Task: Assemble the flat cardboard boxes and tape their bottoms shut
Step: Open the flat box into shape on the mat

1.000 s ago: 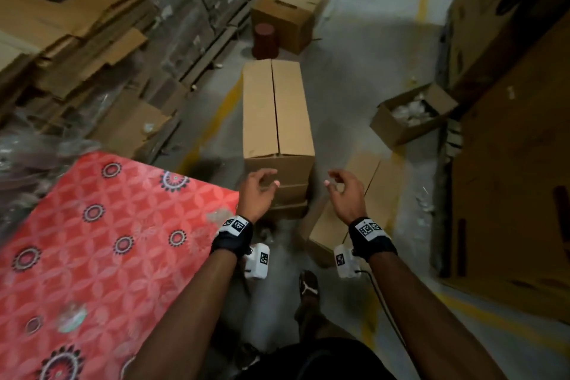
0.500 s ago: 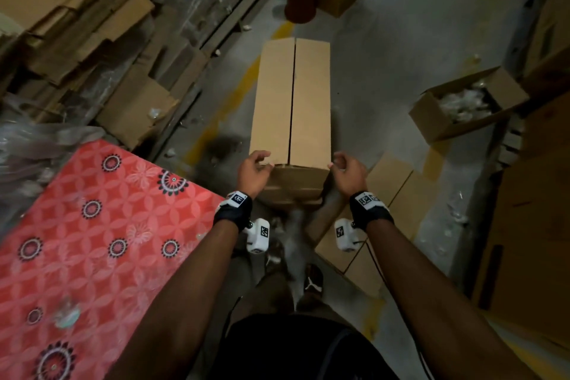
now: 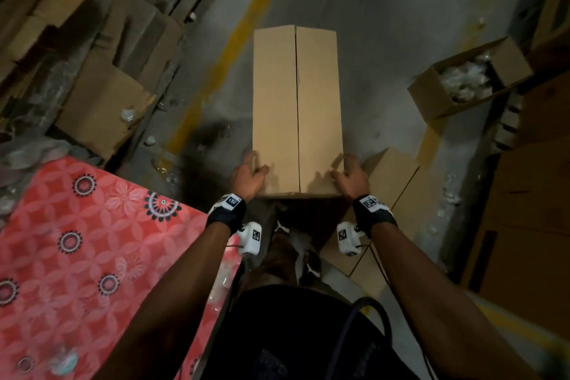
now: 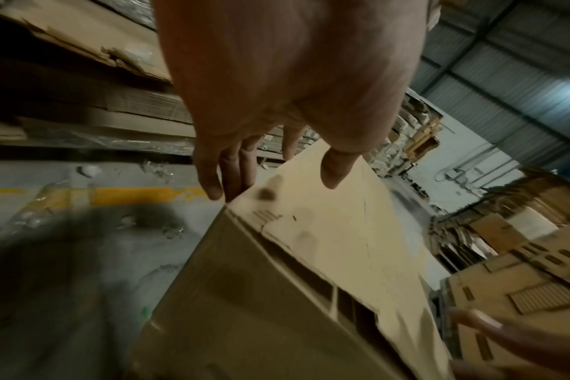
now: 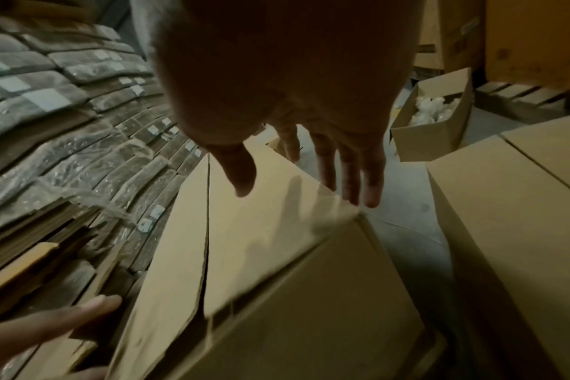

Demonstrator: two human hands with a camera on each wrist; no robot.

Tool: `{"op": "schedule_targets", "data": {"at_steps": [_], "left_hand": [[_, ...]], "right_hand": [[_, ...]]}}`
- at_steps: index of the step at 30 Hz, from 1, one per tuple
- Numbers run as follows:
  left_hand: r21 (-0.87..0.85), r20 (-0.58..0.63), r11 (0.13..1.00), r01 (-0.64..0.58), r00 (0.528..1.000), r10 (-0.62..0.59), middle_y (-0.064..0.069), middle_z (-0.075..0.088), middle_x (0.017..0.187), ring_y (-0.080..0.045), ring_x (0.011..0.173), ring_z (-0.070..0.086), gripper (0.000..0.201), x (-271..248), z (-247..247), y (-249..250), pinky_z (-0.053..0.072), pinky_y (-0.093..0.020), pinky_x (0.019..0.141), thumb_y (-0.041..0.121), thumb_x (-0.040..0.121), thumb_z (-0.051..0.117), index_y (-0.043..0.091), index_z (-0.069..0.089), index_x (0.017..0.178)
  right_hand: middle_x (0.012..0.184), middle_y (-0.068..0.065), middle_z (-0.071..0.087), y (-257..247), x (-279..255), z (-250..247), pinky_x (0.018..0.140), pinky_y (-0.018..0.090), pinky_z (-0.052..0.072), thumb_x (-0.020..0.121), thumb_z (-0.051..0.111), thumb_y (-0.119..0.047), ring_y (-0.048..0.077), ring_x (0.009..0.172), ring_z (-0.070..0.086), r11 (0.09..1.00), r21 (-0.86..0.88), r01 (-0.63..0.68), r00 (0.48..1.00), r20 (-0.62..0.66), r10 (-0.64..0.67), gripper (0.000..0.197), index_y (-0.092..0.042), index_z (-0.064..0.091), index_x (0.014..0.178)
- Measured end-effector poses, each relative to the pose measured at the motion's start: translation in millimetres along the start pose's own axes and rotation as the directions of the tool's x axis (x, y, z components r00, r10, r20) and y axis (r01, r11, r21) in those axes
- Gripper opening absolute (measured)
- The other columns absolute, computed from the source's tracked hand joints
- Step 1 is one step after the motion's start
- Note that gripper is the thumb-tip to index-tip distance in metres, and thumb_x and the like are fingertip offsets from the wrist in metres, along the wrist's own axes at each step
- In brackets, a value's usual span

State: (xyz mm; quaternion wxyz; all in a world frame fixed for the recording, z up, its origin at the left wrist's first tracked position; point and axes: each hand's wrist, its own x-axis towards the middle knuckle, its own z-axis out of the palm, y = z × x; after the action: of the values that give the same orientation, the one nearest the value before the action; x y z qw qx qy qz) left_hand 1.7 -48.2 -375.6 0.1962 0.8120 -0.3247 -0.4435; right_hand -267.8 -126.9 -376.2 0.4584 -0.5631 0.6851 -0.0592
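A long brown cardboard box (image 3: 297, 108) stands on the grey floor, its two top flaps folded flat and meeting at a bare middle seam. My left hand (image 3: 249, 174) is at the near left corner, thumb over the top flap and straight fingers (image 4: 212, 180) down the left side. My right hand (image 3: 348, 177) mirrors it at the near right corner, thumb above the top and straight fingers (image 5: 358, 180) along the right side. The wrist views show the box (image 4: 326, 244) (image 5: 261, 231) corner under each hand. No tape roll is in view.
A red patterned cloth (image 3: 77, 256) covers a surface at my left. Flat cardboard stacks (image 3: 101, 108) line the left. Another cardboard box (image 3: 398, 194) lies just right of mine, and an open carton of plastic scraps (image 3: 431, 95) sits farther right. A yellow floor line (image 3: 222, 65) runs ahead.
Both hands have gone from hovering with curled fingers to lying on the box's near corners with fingers straightened. My head has moved forward over the box.
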Motion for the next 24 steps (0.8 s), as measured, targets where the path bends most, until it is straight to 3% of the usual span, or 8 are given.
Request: {"op": "schedule_targets", "data": {"at_steps": [5, 7, 10, 14, 17, 19, 22, 24], "left_hand": [[0.037, 0.07, 0.999, -0.005, 0.998, 0.003, -0.006, 0.07, 0.108, -0.031, 0.107, 0.067, 0.039, 14.7, -8.1, -9.1, 0.051, -0.035, 0.095, 0.038, 0.092, 0.072, 0.021, 0.057, 0.124], [-0.042, 0.068, 0.999, -0.022, 0.997, 0.025, -0.009, 0.069, 0.112, -0.03, 0.104, 0.067, 0.042, 39.6, -12.7, 5.4, 0.051, -0.035, 0.092, 0.033, 0.088, 0.076, 0.016, 0.059, 0.123], [-0.058, 0.055, 0.996, -0.075, 0.995, 0.078, -0.009, 0.066, 0.12, -0.03, 0.106, 0.065, 0.052, 83.0, -19.4, 35.4, 0.052, -0.037, 0.094, 0.034, 0.085, 0.075, 0.02, 0.058, 0.132], [-0.07, 0.037, 0.993, -0.097, 0.994, 0.1, -0.009, 0.06, 0.134, -0.031, 0.122, 0.058, 0.052, 126.5, -22.5, 59.1, 0.047, -0.039, 0.105, 0.028, 0.089, 0.072, 0.026, 0.053, 0.138], [-0.07, 0.032, 0.99, -0.12, 0.992, 0.123, -0.01, 0.056, 0.138, -0.032, 0.123, 0.055, 0.059, 138.0, -19.0, 63.2, 0.044, -0.036, 0.105, 0.032, 0.082, 0.073, 0.03, 0.048, 0.136], [-0.049, 0.049, 0.991, -0.125, 0.991, 0.128, -0.01, 0.051, 0.139, -0.032, 0.124, 0.053, 0.064, 139.6, -13.5, 60.5, 0.042, -0.035, 0.106, 0.033, 0.081, 0.075, 0.032, 0.042, 0.135], [-0.032, 0.054, 0.99, -0.138, 0.989, 0.14, -0.013, 0.046, 0.141, -0.037, 0.128, 0.05, 0.079, 131.1, -9.0, 60.8, 0.04, -0.044, 0.112, 0.052, 0.07, 0.072, 0.044, 0.033, 0.138], [-0.013, 0.029, 0.987, -0.16, 0.987, 0.161, -0.019, 0.042, 0.142, -0.042, 0.131, 0.045, 0.082, 117.8, -12.8, 64.1, 0.038, -0.047, 0.114, 0.045, 0.076, 0.075, 0.044, 0.031, 0.146]], "right_hand": [[0.131, 0.023, 0.063, 5.4, 10.9, -1.9, 0.098, 0.051, 0.052, 0.079, 0.06, -0.062, 0.039, 0.113, 0.063, 1.0, -0.019, 0.014, 0.999, 0.031, -0.013, 0.089, -0.021, 0.037, 0.154], [0.128, 0.022, 0.063, -9.9, 27.1, -4.0, 0.096, 0.051, 0.053, 0.078, 0.059, -0.063, 0.037, 0.109, 0.063, 1.0, 0.001, 0.028, 0.999, 0.02, -0.028, 0.086, -0.026, 0.038, 0.153], [0.133, 0.02, 0.061, -41.5, 58.7, -9.6, 0.098, 0.045, 0.051, 0.087, 0.065, -0.044, 0.035, 0.114, 0.06, 0.998, -0.011, 0.065, 0.998, -0.008, -0.065, 0.068, -0.027, 0.045, 0.15], [0.094, 0.01, 0.064, -72.3, 97.5, -13.4, 0.08, 0.033, 0.047, 0.082, 0.063, -0.041, 0.028, 0.087, 0.06, 0.996, -0.039, 0.08, 0.996, -0.04, -0.081, 0.065, -0.025, 0.054, 0.144], [0.083, 0.007, 0.057, -79.2, 116.1, -13.7, 0.076, 0.032, 0.045, 0.088, 0.067, -0.035, 0.027, 0.081, 0.057, 0.993, -0.068, 0.093, 0.994, -0.05, -0.096, 0.056, -0.026, 0.054, 0.142], [0.09, 0.005, 0.058, -82.3, 119.7, -13.1, 0.081, 0.035, 0.048, 0.088, 0.071, -0.029, 0.029, 0.089, 0.058, 0.992, -0.073, 0.101, 0.992, -0.064, -0.106, 0.053, -0.026, 0.055, 0.139], [0.126, 0.01, 0.06, -83.2, 110.3, -14.6, 0.1, 0.044, 0.05, 0.085, 0.078, -0.027, 0.031, 0.118, 0.055, 0.993, -0.04, 0.112, 0.989, -0.091, -0.115, 0.057, -0.028, 0.056, 0.138], [0.137, 0.008, 0.056, -84.5, 96.5, -19.7, 0.106, 0.048, 0.047, 0.081, 0.082, -0.029, 0.03, 0.127, 0.05, 0.991, -0.019, 0.136, 0.985, -0.103, -0.137, 0.064, -0.032, 0.055, 0.138]]}}
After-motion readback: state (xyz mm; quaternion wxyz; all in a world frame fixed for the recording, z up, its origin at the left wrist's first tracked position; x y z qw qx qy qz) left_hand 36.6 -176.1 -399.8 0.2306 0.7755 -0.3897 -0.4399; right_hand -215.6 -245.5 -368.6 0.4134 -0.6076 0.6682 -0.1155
